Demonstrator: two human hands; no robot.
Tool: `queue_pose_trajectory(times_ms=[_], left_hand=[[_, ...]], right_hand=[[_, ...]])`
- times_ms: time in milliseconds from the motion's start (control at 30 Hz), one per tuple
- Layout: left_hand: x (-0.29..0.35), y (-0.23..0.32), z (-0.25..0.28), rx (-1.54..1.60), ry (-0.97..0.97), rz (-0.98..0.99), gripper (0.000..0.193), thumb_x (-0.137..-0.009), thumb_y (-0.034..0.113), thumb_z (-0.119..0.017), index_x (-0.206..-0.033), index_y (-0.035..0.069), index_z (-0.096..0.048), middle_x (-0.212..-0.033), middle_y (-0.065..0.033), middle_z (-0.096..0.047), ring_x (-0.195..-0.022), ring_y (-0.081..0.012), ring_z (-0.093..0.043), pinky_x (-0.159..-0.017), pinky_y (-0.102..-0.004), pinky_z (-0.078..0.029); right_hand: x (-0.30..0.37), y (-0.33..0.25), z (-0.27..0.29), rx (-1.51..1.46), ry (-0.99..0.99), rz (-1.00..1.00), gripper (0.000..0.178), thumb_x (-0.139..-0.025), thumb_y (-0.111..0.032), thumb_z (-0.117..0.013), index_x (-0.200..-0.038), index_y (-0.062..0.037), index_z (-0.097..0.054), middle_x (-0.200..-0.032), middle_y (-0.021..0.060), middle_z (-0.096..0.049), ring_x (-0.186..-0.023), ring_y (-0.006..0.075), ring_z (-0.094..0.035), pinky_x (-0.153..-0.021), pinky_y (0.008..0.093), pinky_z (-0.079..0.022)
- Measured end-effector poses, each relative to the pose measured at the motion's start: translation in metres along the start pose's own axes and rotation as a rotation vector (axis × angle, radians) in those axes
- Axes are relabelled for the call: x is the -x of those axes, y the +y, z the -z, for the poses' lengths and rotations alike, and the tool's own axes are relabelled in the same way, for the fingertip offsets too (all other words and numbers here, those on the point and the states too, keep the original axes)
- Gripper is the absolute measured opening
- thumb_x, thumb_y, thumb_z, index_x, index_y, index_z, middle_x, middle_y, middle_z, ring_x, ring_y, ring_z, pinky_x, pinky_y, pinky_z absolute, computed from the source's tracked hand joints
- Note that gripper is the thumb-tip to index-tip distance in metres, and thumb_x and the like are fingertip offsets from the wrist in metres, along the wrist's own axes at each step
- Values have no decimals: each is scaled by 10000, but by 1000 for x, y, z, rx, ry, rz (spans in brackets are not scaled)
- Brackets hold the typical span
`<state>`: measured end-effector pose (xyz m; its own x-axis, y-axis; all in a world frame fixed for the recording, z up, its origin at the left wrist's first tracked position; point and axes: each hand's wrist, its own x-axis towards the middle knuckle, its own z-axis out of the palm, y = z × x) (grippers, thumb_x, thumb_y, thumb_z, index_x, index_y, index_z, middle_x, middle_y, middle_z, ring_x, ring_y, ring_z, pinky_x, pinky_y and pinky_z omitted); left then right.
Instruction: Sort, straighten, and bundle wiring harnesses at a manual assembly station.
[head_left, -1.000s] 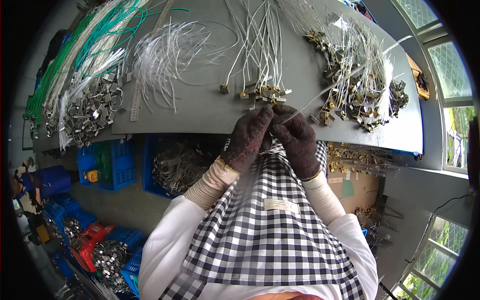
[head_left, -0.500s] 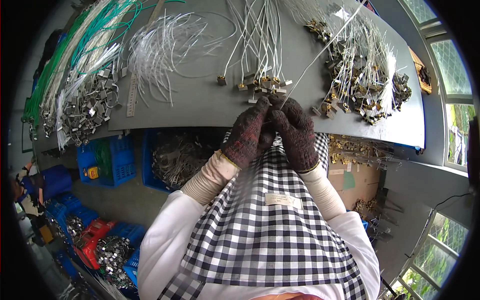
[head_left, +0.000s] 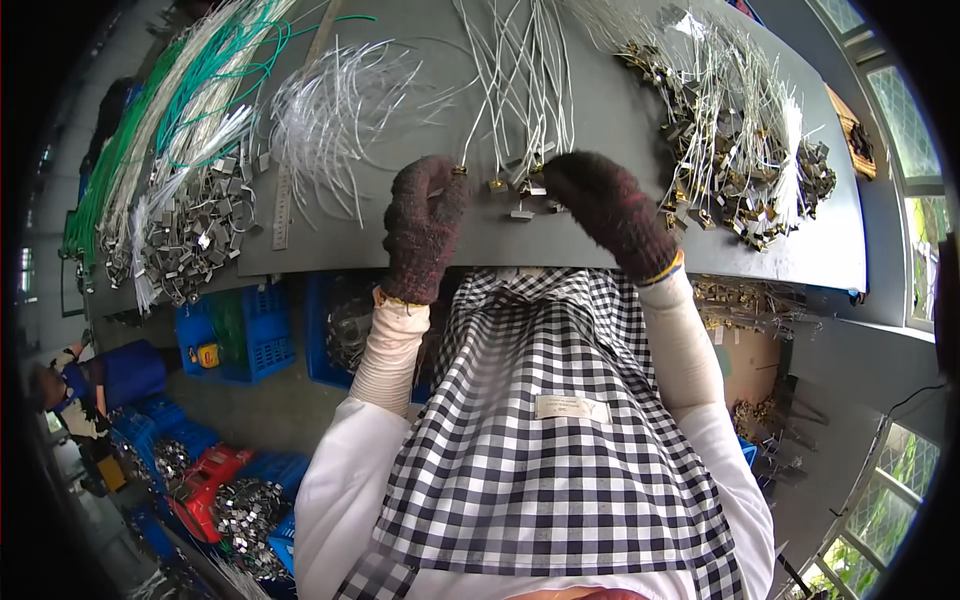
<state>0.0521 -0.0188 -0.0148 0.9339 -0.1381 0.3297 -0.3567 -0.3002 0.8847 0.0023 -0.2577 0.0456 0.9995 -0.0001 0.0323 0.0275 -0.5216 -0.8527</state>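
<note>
My left hand (head_left: pixel 428 225), in a dark reddish knitted glove, is at the left of the small wire bunch. Its thumb and fingers pinch a small brass-coloured metal block with a wire tail (head_left: pixel 460 170). At the right of the bunch, my right hand (head_left: pixel 610 210) wears the same kind of glove. Its fingers are bent together over the metal blocks, and what they hold is hidden. Between the hands, several small grey and brass blocks (head_left: pixel 521 214) lie on the grey table (head_left: pixel 480 245). Their pale wires (head_left: pixel 520 80) run toward the far side.
A large heap of wire-tailed blocks (head_left: pixel 735 190) covers the table's right. To the left lie clear strands (head_left: pixel 335 120), a ruler (head_left: pixel 283 210), green wires (head_left: pixel 215 90) and a pile of grey blocks (head_left: pixel 200 240). Blue crates (head_left: pixel 265 345) stand below the near edge.
My hands were together at the table's near edge, holding a long wire. They have moved apart and forward, left to a block at the bunch's edge, right over the bunch.
</note>
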Motion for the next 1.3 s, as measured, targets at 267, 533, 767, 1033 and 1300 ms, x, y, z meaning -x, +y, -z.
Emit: queue_pose_trajectory(times_ms=[267, 533, 767, 1033, 1300], left_hand=[[-47, 137, 31, -126, 131, -859, 371, -900, 111, -690, -1218, -57, -603, -1312, -170, -589, -1259, -292, -537, -1069, -414, -425], [-48, 146, 10, 49, 182, -797, 350, -906, 100, -668, -1216, -51, -605, -1304, -150, -599, -1238, -260, -555, -1045, -395, -442], [-86, 167, -16, 12, 290, -964, 335, -912, 101, -650, -1213, -41, -613, -1285, -138, -613, -1215, -255, -572, -1027, -381, -454], [-122, 225, -46, 7, 343, -1120, 319, -919, 102, -628, -1210, -30, -623, -1264, -124, -629, -1189, -249, -591, -1005, -365, -468], [-161, 282, -48, -12, 436, -1261, 307, -925, 103, -607, -1207, -19, -632, -1243, -110, -645, -1163, -243, -611, -984, -349, -483]], right_hand=[[22, -47, 14, 525, -105, 701, 160, -886, -208, -639, -997, -110, -700, -1055, 90, -685, -958, 257, -678, -841, 387, -548], [60, -40, 49, 646, -183, 569, 169, -885, -211, -649, -1010, -107, -694, -1036, 94, -683, -935, 263, -678, -819, 389, -547], [36, -54, 108, 874, -95, 630, 180, -884, -214, -658, -1024, -105, -688, -1016, 98, -682, -913, 269, -677, -798, 391, -546], [46, -100, 180, 1099, 41, 586, 195, -883, -218, -670, -1039, -102, -682, -994, 102, -680, -887, 277, -677, -773, 393, -545], [51, -173, 230, 1316, 182, 544, 211, -882, -222, -681, -1054, -99, -675, -971, 106, -678, -862, 284, -677, -748, 396, -544]])
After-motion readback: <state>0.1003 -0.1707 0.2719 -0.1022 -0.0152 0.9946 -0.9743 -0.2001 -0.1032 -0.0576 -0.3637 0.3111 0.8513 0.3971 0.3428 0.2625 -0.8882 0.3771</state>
